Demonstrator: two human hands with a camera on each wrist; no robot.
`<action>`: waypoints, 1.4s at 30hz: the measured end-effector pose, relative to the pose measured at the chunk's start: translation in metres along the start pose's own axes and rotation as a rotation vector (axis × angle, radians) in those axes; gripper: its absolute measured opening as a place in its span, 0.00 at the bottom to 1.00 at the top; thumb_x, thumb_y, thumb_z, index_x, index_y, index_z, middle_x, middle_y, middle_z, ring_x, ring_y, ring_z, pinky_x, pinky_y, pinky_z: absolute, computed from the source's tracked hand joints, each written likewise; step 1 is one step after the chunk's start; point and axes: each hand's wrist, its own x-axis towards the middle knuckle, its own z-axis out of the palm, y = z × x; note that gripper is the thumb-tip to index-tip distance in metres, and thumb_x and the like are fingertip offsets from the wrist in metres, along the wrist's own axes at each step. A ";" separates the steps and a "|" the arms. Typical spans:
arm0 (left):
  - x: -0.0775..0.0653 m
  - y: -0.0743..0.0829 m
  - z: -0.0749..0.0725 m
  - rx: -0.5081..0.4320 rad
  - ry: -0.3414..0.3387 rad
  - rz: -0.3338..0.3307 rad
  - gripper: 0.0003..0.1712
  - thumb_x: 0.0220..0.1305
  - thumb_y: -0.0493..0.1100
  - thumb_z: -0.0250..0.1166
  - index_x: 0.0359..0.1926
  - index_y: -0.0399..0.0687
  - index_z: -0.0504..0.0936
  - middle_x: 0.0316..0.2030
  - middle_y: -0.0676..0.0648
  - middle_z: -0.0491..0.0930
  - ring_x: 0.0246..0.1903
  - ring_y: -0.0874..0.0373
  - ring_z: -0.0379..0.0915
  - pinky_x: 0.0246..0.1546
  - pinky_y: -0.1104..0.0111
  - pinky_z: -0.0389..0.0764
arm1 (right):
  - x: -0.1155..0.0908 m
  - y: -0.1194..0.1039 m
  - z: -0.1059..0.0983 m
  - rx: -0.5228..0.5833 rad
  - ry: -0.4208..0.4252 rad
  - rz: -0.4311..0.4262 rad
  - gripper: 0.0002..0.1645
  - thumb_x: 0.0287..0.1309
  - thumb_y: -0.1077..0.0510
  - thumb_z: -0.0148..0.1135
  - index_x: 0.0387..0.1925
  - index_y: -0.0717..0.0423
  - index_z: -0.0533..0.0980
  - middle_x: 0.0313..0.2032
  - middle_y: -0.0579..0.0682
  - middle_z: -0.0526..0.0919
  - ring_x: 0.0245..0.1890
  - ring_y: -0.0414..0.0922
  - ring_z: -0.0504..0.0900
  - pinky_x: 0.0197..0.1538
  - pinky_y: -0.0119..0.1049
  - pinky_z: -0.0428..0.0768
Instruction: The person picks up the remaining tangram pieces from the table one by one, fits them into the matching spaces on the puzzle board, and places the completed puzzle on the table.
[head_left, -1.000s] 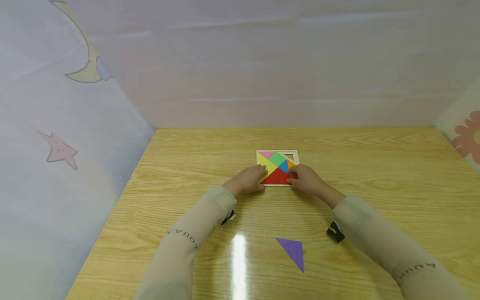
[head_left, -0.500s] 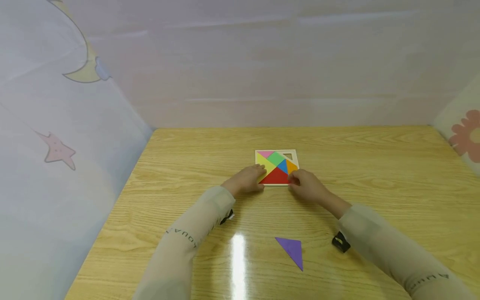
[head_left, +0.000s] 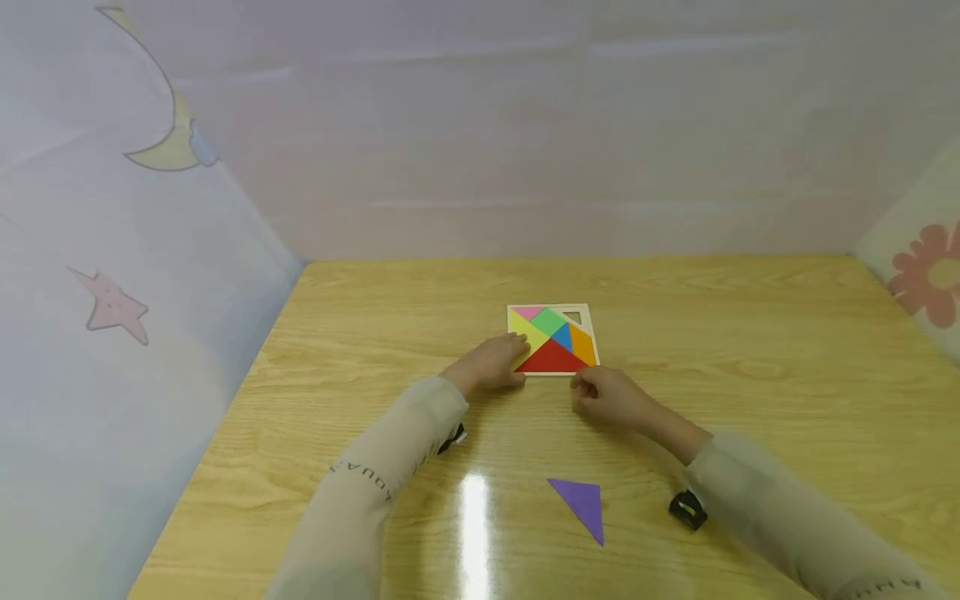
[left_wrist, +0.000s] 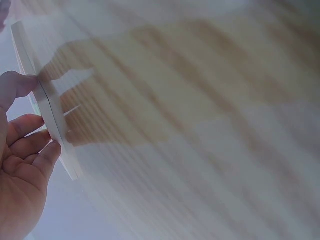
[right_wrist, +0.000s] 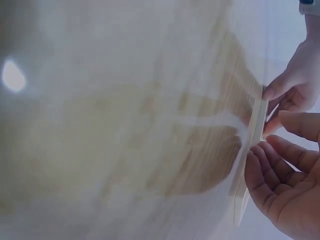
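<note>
A tangram board [head_left: 587, 315] with a pale wooden frame lies flat on the table. Pink, green, yellow, blue, orange and red pieces fit together in it, and its top right corner has a small cut-out. My left hand [head_left: 491, 364] holds the board's near left corner, fingers over the yellow piece [head_left: 531, 330] and thumb at the near edge. Just below the near right corner is my right hand [head_left: 611, 398], its fingers loosely curled around nothing. In the right wrist view its fingertips [right_wrist: 253, 159] are close to the board's edge. Closer to me lies a purple triangle [head_left: 587, 506].
The wooden table [head_left: 375, 333] ends at a pale cloth backdrop [head_left: 480, 150] behind and at both sides. Black straps [head_left: 687, 510] show under the sleeves. A bright reflection lies on the tabletop left of the purple triangle.
My right hand has drawn back from the board's right side toward me, uncovering the orange piece and the red piece's right end. The left hand stays at the near left corner.
</note>
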 end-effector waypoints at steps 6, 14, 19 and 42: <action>-0.003 -0.002 0.006 0.001 0.002 0.008 0.31 0.57 0.47 0.55 0.60 0.40 0.61 0.61 0.44 0.55 0.61 0.52 0.46 0.60 0.67 0.49 | -0.013 -0.006 0.010 0.000 -0.084 -0.019 0.10 0.44 0.65 0.59 0.33 0.65 0.73 0.23 0.44 0.70 0.24 0.39 0.67 0.28 0.31 0.69; -0.010 -0.006 0.006 -0.015 0.038 0.010 0.31 0.57 0.45 0.55 0.60 0.37 0.60 0.61 0.42 0.55 0.61 0.51 0.47 0.60 0.65 0.50 | -0.027 -0.026 0.012 -0.014 -0.198 -0.024 0.13 0.44 0.63 0.60 0.35 0.64 0.72 0.22 0.44 0.67 0.23 0.39 0.64 0.26 0.30 0.66; -0.011 -0.007 0.004 -0.016 0.036 0.003 0.32 0.57 0.45 0.55 0.60 0.38 0.60 0.61 0.42 0.55 0.61 0.51 0.47 0.60 0.65 0.50 | -0.036 -0.038 0.014 -0.034 -0.247 -0.028 0.15 0.43 0.61 0.63 0.35 0.64 0.73 0.23 0.45 0.66 0.23 0.39 0.63 0.25 0.30 0.65; -0.013 -0.009 0.005 -0.025 0.046 0.015 0.31 0.57 0.45 0.55 0.60 0.37 0.61 0.61 0.42 0.55 0.61 0.50 0.47 0.60 0.65 0.50 | -0.066 -0.065 0.031 -0.213 -0.276 -0.065 0.15 0.34 0.56 0.68 0.24 0.54 0.70 0.23 0.40 0.63 0.23 0.35 0.61 0.23 0.26 0.64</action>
